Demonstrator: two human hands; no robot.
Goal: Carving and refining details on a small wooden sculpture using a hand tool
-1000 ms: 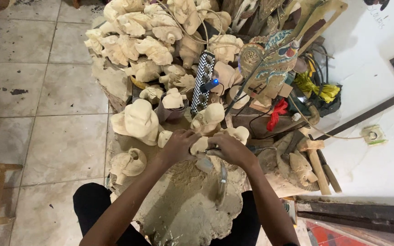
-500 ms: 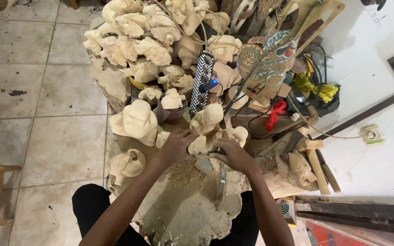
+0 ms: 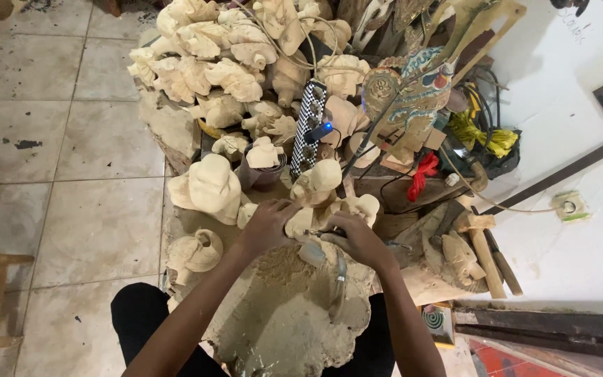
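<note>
My left hand point(image 3: 268, 225) is wrapped around a small pale wood carving point(image 3: 299, 223), held just above a dusty, sawdust-covered work block point(image 3: 280, 321) on my lap. My right hand point(image 3: 357, 241) grips a slim carving tool point(image 3: 321, 233) whose tip touches the carving. Both hands meet at the middle of the view, fingers closed. Part of the carving is hidden under my left fingers.
A heap of pale unfinished wood carvings point(image 3: 211, 63) fills the area ahead. A checkered power strip point(image 3: 310, 126) stands among them. Painted flat figures point(image 3: 413, 98), cables, a wooden mallet point(image 3: 483, 244) and a wall socket point(image 3: 568, 207) lie right. Tiled floor point(image 3: 71, 174) spreads left.
Both hands have stayed at the same spot on the small carving; only slight shifts of the fingers and the tool show.
</note>
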